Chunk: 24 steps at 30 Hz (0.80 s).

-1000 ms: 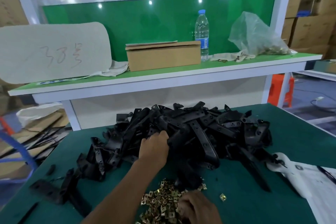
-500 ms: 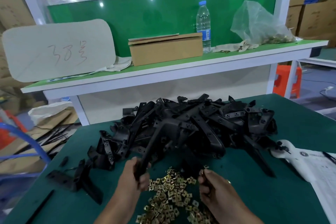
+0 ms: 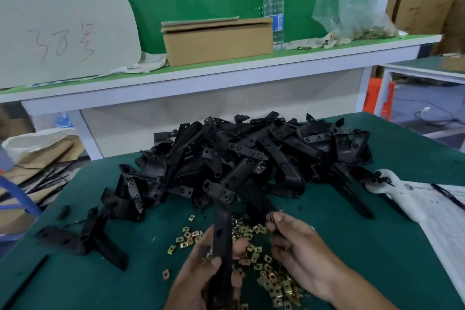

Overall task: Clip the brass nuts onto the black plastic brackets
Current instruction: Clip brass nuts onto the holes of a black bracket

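Note:
A big heap of black plastic brackets (image 3: 251,156) lies in the middle of the green table (image 3: 377,246). My left hand (image 3: 201,274) grips one long black bracket (image 3: 222,229) upright, its top end near the heap's front edge. My right hand (image 3: 297,251) pinches a single brass nut (image 3: 270,217) between thumb and fingertips, just right of the held bracket. Loose brass nuts (image 3: 254,254) lie scattered on the table below and between both hands.
Separate black brackets (image 3: 83,239) lie at the left front. White papers (image 3: 432,211) cover the right side. On the shelf behind stand a cardboard box (image 3: 216,40), a water bottle (image 3: 273,5), a plastic bag (image 3: 349,10) and a cardboard sign (image 3: 65,38).
My left hand has pulled a bracket out of the heap and brought it toward me, upright. My right hand has lifted from the nut pile with one nut pinched.

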Tool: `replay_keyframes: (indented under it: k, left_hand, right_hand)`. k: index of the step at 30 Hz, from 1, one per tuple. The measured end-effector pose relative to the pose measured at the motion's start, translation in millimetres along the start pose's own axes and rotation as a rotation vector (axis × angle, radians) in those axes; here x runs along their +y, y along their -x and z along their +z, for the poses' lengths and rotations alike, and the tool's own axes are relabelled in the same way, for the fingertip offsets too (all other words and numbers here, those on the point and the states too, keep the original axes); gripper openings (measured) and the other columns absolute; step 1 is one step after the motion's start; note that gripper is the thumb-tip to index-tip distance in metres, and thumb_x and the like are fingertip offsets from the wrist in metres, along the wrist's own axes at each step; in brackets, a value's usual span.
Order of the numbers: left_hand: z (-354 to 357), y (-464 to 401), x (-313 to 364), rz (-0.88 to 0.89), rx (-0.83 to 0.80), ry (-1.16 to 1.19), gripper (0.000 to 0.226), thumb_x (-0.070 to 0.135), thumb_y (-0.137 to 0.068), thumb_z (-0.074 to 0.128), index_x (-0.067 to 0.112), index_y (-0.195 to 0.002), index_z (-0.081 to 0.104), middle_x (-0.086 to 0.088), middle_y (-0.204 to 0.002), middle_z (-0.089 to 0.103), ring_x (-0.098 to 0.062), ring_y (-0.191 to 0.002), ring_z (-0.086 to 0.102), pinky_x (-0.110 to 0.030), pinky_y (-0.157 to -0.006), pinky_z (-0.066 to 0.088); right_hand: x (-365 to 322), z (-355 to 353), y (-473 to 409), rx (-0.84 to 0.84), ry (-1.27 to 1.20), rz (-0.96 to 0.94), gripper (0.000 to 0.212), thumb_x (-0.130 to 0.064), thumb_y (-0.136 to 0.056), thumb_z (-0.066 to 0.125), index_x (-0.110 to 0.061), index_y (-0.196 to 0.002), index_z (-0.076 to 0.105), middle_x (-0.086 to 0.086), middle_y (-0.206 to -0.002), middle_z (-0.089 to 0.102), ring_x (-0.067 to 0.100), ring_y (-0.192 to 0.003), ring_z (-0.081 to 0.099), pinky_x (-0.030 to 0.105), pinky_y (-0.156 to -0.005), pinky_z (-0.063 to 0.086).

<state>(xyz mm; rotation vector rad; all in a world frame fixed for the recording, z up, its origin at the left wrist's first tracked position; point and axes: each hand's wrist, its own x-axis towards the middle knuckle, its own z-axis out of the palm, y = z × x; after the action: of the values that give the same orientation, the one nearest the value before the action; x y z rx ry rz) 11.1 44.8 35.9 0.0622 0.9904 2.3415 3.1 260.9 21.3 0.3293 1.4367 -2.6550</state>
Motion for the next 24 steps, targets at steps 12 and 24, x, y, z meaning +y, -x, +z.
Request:
replay_keyframes:
  k: [12, 24]
  left_hand:
    - [-18, -6, -14, 0.153, 0.028, -0.082, 0.034, 0.025, -0.071, 0.091, 0.036, -0.095, 0.07, -0.021, -0.09, 0.067, -0.041, -0.073, 0.069, -0.059, -0.066, 0.056]
    - [-24, -12, -20, 0.303, 0.023, -0.318, 0.057, 0.028, -0.058, 0.1, 0.035, -0.099, 0.06, -0.015, -0.089, 0.069, -0.029, -0.07, 0.069, -0.041, -0.053, 0.058]
  right_hand:
    - [3, 5, 9, -0.205, 0.06, -0.005, 0.005, -0.021, -0.086, 0.075, -0.017, -0.088, 0.074, 0.002, -0.089, 0.067, 0.006, -0.057, 0.042, 0.018, -0.048, 0.038]
    - [-1, 14, 20, -0.235, 0.157, -0.071, 0.019, -0.026, -0.072, 0.081, -0.021, -0.09, 0.078, -0.001, -0.08, 0.061, 0.006, -0.06, 0.045, 0.021, -0.053, 0.035]
